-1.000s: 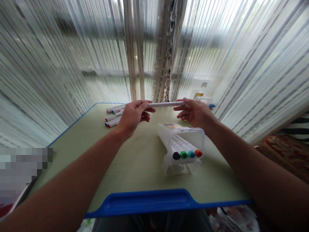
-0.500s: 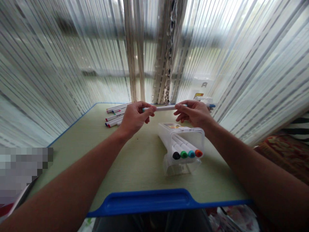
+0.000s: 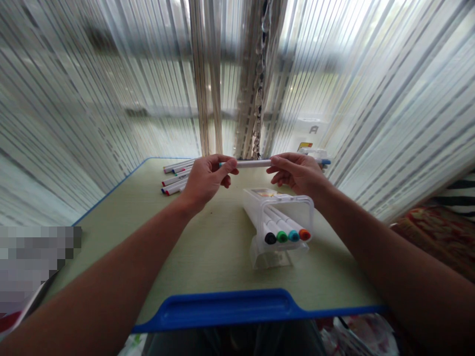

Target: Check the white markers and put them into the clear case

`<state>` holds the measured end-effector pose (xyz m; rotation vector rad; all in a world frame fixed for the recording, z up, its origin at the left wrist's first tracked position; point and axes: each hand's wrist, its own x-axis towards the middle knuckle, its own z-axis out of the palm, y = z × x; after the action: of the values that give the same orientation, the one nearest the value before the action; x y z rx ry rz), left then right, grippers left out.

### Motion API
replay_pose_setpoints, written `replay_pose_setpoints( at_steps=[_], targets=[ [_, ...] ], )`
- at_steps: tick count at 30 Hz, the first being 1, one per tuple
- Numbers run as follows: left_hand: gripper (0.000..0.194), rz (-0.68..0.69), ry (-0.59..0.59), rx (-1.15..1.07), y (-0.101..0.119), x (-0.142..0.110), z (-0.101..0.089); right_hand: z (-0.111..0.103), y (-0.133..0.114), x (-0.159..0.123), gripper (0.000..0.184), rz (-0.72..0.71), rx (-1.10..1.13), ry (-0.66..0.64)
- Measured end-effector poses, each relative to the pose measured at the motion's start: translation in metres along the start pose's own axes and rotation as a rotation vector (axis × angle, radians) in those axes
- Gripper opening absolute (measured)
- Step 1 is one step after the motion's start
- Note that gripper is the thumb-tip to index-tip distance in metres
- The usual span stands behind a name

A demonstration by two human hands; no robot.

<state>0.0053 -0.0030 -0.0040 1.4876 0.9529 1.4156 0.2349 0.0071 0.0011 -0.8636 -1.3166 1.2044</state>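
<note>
A white marker pen is held level above the far part of the table, one end in each hand. My left hand pinches its left end, where a bit of teal shows. Thumb and fingers of my right hand close on the other end, which they hide. Below and nearer to me lies a clear plastic case on its side, its open end facing me. Inside it rests a row of white markers with black, green, blue and orange ends.
Several white markers lie loose on the table, left of my left hand. A clear item with a blue part sits behind my right hand. A blue tray ledge edges the near side; string curtains hang behind.
Both hands keep hold of the marker, which has risen very slightly and lies more level. The fingers have shifted a little on its ends. The case and loose markers stay put.
</note>
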Motion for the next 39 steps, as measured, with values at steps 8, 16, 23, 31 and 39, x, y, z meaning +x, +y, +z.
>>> replay_pose_setpoints(
  at_steps=[8, 16, 23, 31, 39],
  targets=[
    [0.017, -0.055, -0.01, -0.106, 0.001, 0.001, 0.0, 0.001, -0.005, 0.0, 0.014, 0.051, 0.019, 0.041],
    [0.02, -0.096, 0.0, -0.164, 0.003, 0.002, 0.0, 0.002, -0.011, -0.002, 0.013, 0.089, 0.056, 0.042],
    [0.022, -0.123, 0.002, -0.214, 0.003, 0.002, -0.001, -0.001, -0.011, -0.001, 0.02, 0.13, 0.097, 0.036],
    [0.024, -0.145, 0.014, -0.214, 0.006, 0.002, 0.001, 0.001, -0.012, 0.0, 0.023, 0.127, 0.108, 0.049],
    [0.017, -0.136, 0.008, -0.138, 0.004, 0.002, 0.0, 0.001, -0.01, -0.001, 0.016, 0.096, 0.072, 0.056]
  ],
)
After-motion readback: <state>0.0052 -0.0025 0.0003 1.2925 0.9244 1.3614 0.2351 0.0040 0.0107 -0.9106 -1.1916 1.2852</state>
